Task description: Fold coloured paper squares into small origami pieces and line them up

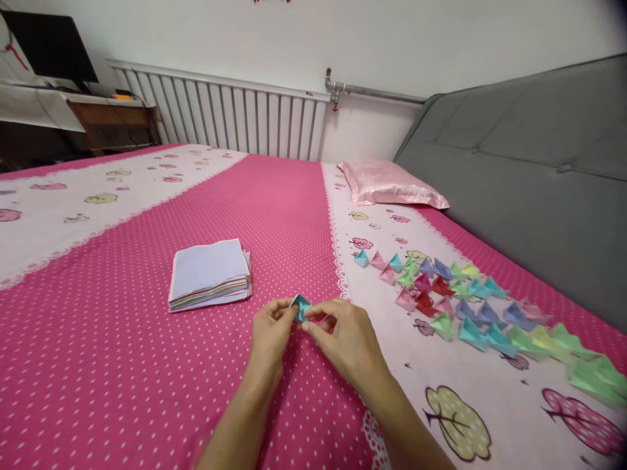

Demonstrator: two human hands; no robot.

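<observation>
A small folded teal paper piece (300, 305) sits between the fingertips of both my hands, just above the pink dotted bedsheet (122, 365). My left hand (271, 334) pinches its left side with thumb and forefinger. My right hand (345, 338) pinches its right side, fingers curled. A stack of coloured square paper sheets (209, 274), pale lilac on top, lies to the left of my hands. Several finished folded paper pieces (455, 300) in teal, pink, green, blue and red lie in rows on the right.
A pink satin pillow (389, 184) lies at the back by the grey padded headboard (529, 170). A white radiator (230, 114) runs along the far wall. A dark screen (49, 46) stands on a desk at the back left.
</observation>
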